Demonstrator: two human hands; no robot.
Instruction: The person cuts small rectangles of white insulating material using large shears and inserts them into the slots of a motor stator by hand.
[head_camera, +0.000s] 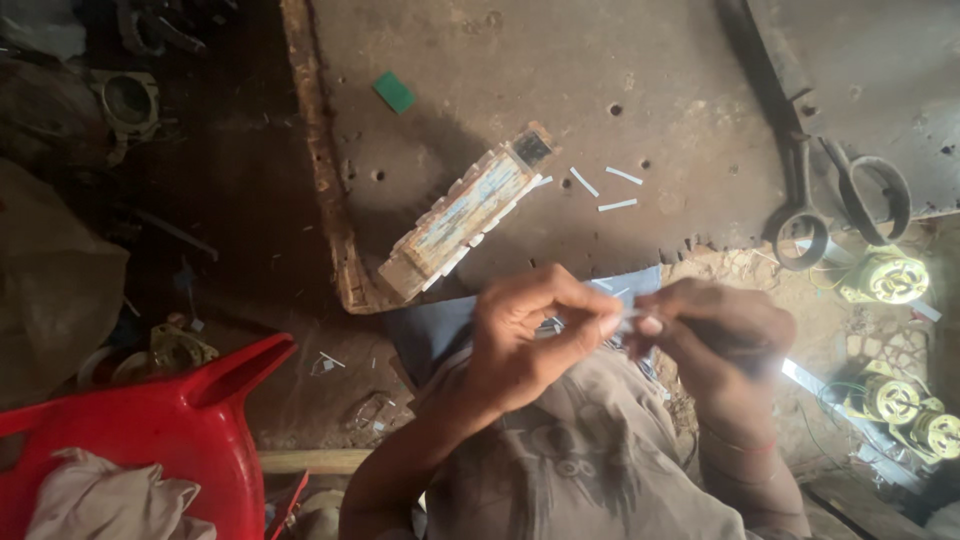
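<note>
Left hand (525, 335) and right hand (715, 335) both pinch a thin white paper strip (628, 318), fingers clamped, near worn whitish rectangular block (465, 212) on rusty metal table (560, 90).

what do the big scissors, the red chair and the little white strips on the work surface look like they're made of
Scissors: dull dark metal, seemingly steel, grey and worn with no shine.
Red chair: moulded plastic, going by its smooth glossy, even colour.
White strips: thin, flat and matte, probably paper or insulating sheet; too small to tell.
Both hands pinch a similar strip.
</note>
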